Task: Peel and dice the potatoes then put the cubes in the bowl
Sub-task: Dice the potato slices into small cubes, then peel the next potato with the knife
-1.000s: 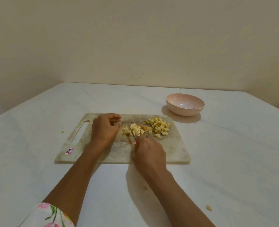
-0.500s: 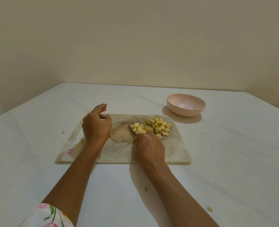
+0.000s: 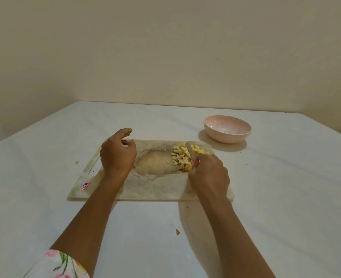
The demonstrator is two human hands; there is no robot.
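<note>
A pile of yellow potato cubes (image 3: 183,158) lies on the right part of the marbled cutting board (image 3: 157,189). My right hand (image 3: 209,177) grips a small red-handled knife (image 3: 191,154) whose blade lies against the pile. My left hand (image 3: 117,153) hovers over the board's left side with loosely curled fingers, holding nothing. The pink bowl (image 3: 227,128) stands empty on the table behind and to the right of the board.
A wet patch marks the board's middle. Small potato scraps lie on the white table: one (image 3: 77,162) left of the board and one (image 3: 177,232) in front of it. A wall rises behind the table's far edge.
The knife swept the loose cubes rightward into one pile. My left hand lifted off the board's middle and drew back to the left.
</note>
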